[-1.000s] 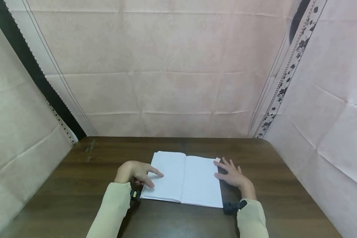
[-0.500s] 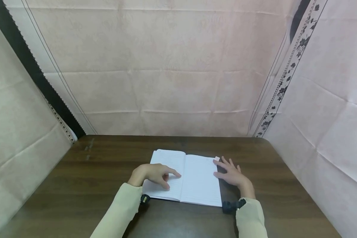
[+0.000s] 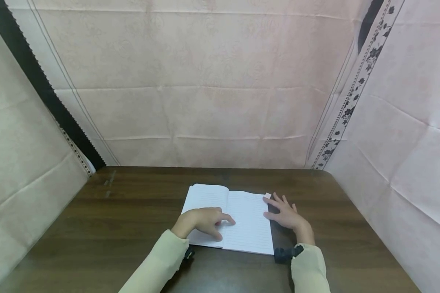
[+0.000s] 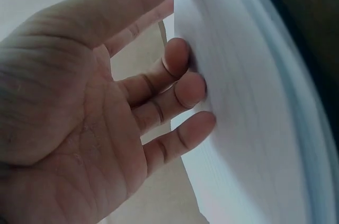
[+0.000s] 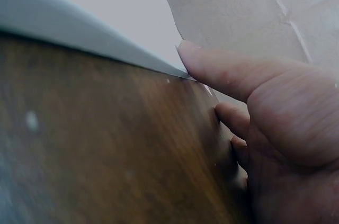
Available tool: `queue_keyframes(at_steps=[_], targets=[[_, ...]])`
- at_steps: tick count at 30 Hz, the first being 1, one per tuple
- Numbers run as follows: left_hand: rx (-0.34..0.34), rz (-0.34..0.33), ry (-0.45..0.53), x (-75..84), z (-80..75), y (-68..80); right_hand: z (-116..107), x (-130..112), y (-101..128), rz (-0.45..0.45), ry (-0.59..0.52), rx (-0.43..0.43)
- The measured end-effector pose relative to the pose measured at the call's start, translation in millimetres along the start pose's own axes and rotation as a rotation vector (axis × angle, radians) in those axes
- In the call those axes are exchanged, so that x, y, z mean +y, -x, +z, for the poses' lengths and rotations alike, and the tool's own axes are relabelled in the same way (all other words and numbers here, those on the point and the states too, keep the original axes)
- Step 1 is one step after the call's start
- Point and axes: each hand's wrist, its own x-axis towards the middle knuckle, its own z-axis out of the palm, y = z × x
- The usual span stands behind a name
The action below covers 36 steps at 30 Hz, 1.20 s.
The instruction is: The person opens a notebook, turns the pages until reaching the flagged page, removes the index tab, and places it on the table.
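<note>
An open lined notebook [image 3: 248, 232] lies flat on the brown table [image 3: 132, 211], its two white pages spread. My left hand [image 3: 203, 221] is over the left page, with the index finger and thumb stretched toward the centre fold. In the left wrist view, the other fingers [image 4: 192, 90] bend loosely, their tips at the paper, and nothing is held. My right hand [image 3: 287, 215] rests spread at the notebook's right edge. Its thumb [image 5: 222, 70] touches the page edge in the right wrist view, while the other fingers reach past toward the table.
A small white tab [image 3: 267, 195] sticks out at the notebook's top right corner. Pale cloth sheets [image 3: 212, 114] hang behind the table and at both sides. Dark bands [image 5: 42, 41] of cover show under the pages. Each wrist wears a black camera strap [image 3: 284, 254].
My left hand has slid rightward across the left page, from its outer edge to the centre fold. The right hand stays at the right edge, and the notebook keeps its place.
</note>
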Motion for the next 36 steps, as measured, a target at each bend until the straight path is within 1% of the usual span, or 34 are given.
queue_keyframes(at_steps=[3, 6, 10, 15, 21, 27, 29, 31, 36], targets=[[0.004, 0.006, -0.019, 5.0, 1.1, -2.2, -0.2, 1.3, -1.9, 0.002, 0.000, 0.001], [0.024, 0.017, -0.050, 10.1, 4.1, -5.4, -0.1, 2.0, -3.2, 0.001, -0.001, -0.001], [0.060, 0.028, -0.140, 17.9, 10.2, -12.2, -0.1, 1.4, -3.3, -0.002, 0.004, 0.001], [0.087, -0.018, -0.262, 28.6, 16.0, -17.7, -0.9, 0.9, -3.2, -0.007, 0.004, 0.009], [0.108, -0.073, -0.365, 41.2, 22.8, -19.2, -1.2, 0.8, -2.9, -0.005, 0.012, 0.011], [0.110, -0.123, -0.420, 48.0, 28.9, -21.2, -0.4, 1.2, -1.2, 0.001, 0.027, 0.013], [0.109, -0.130, -0.422, 48.7, 29.1, -21.5, -0.5, 0.2, -0.1, -0.001, 0.024, 0.012], [0.108, -0.130, -0.421, 48.9, 28.7, -21.4, -0.5, -0.7, 0.8, 0.001, 0.017, 0.010], [0.101, -0.104, -0.390, 46.1, 26.3, -22.0, -0.5, -1.4, 1.4, -0.005, 0.010, 0.004]])
